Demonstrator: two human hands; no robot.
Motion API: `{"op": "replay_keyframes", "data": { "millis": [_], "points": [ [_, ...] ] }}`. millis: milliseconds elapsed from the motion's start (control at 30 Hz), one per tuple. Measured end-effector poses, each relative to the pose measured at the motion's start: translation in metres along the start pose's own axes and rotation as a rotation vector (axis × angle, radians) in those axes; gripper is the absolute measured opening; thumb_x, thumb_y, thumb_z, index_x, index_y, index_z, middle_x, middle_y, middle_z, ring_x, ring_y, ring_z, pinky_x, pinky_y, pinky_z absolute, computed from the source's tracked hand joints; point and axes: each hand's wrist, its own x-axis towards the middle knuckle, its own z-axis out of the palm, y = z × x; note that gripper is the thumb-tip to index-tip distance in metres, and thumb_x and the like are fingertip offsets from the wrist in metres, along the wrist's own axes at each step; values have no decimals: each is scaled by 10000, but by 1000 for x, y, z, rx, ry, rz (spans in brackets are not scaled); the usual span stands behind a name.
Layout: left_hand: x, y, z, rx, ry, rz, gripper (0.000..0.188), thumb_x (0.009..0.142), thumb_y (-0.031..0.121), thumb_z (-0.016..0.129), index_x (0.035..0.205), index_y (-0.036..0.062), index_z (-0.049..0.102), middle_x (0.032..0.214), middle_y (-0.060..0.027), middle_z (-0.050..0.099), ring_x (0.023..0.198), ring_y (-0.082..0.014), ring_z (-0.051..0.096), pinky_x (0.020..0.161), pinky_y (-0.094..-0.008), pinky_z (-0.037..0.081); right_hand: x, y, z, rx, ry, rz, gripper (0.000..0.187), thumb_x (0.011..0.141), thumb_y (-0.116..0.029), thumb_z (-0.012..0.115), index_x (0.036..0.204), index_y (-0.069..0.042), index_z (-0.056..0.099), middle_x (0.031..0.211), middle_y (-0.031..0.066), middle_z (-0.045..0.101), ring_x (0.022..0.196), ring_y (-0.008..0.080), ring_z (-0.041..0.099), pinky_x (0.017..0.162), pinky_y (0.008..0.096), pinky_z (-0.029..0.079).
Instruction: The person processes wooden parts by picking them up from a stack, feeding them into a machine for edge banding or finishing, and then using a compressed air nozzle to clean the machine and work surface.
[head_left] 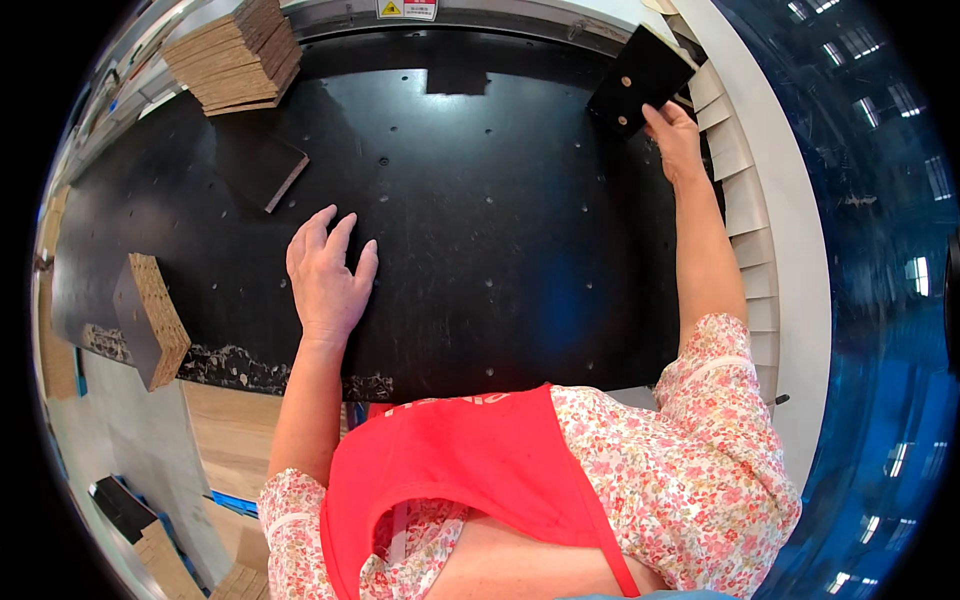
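At the far right, my right hand grips the near edge of a black board with two round, light-coloured holes, thumb and fingers closed on it. The board is tilted over the table's far right corner. My left hand is over the left half of the black tabletop, palm down, fingers spread and holding nothing. Beyond its fingertips lies a dark flat board with a lighter cut edge.
A tall stack of particle boards stands at the far left. A smaller stack sits near the table's left front. White overlapping flaps and a pale curved rail border the right side. Small holes dot the tabletop; its front edge is worn.
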Motion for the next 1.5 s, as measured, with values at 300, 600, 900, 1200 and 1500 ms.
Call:
{"op": "replay_keyframes", "data": {
  "millis": [300,600,900,1200,1500],
  "points": [
    [0,0,-1,4,-5,5,383,839,237,707,1178,64,658,1308,-123,571,1230,-322,507,1052,-434,381,-5,22,11,-114,-69,-30,199,893,-124,717,1044,0,678,958,47,707,828,114,629,793,268,492],
    [-1,1,-1,-12,-4,-4,379,838,240,709,1169,62,659,1307,-121,571,1231,-324,504,1059,-432,372,13,-31,8,-758,39,-647,246,878,-192,700,1050,-18,686,979,126,705,904,267,676,803,371,513],
    [-1,2,-1,-2,-12,-2,374,839,250,709,1166,74,666,1311,-121,573,1232,-322,508,1059,-436,373,-15,-82,60,-2060,-115,-1246,139,798,-133,615,734,-161,736,928,-39,616,1034,175,555,1054,368,315],
    [0,2,-3,-19,-25,-26,376,828,245,714,1160,73,670,1307,-111,573,1238,-323,503,1065,-441,366,1,-114,56,-1480,-199,-874,224,810,-58,662,1012,-126,730,1061,14,665,1096,234,582,977,374,424],
    [-3,2,-6,-79,20,-57,360,810,226,716,1131,68,688,1296,-108,579,1239,-321,503,1060,-444,374,-34,-83,74,-96,-740,-589,378,807,166,643,1116,-53,635,1146,106,632,1061,199,602,916,294,489]
  ]
}}
